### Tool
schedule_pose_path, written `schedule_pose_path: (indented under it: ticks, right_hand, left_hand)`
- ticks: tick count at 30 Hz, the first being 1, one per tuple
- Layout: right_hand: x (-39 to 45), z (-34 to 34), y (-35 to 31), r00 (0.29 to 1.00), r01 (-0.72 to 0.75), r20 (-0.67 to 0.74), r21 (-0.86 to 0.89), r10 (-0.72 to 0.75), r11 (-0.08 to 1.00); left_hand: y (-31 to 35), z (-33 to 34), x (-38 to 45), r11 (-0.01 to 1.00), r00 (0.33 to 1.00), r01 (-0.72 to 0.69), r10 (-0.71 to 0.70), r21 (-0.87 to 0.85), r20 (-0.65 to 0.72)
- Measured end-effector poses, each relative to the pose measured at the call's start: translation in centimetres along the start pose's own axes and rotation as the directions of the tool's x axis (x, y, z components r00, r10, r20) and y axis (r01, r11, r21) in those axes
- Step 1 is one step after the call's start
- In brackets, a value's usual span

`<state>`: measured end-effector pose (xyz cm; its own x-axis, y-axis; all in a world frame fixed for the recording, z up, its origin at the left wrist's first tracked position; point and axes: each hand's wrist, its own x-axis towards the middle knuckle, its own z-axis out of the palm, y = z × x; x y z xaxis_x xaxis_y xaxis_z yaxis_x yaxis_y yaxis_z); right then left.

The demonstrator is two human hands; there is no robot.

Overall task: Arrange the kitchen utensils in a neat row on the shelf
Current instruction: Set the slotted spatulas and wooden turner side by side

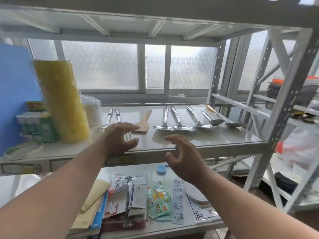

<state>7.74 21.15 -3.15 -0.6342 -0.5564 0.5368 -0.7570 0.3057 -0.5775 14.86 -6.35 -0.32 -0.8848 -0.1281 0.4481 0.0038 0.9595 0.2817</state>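
Here both hands are hovering empty over the shelf's (207, 144) front edge — left hand (119, 137) and right hand (183, 157) with fingers loosely spread — while the utensils (172, 121) are lying in a row behind them.
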Motion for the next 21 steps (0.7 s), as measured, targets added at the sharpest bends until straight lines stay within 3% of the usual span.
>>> schedule_pose_path:
  ticks: [12,21]
  right_hand:
    - [0.8,-7.8,4.8,0.978,-0.167,-0.137,-0.075,0.156,0.983]
    - [3.1,-11.8,9.7,0.968,-0.198,-0.181,-0.131,0.173,0.971]
  left_hand:
    - [10.2,3.9,3.6,0.997,0.998,-0.070,0.070,-0.033,-0.010]
    - [14.4,7.4,8.9,0.991,0.991,-0.135,0.135,0.006,0.004]
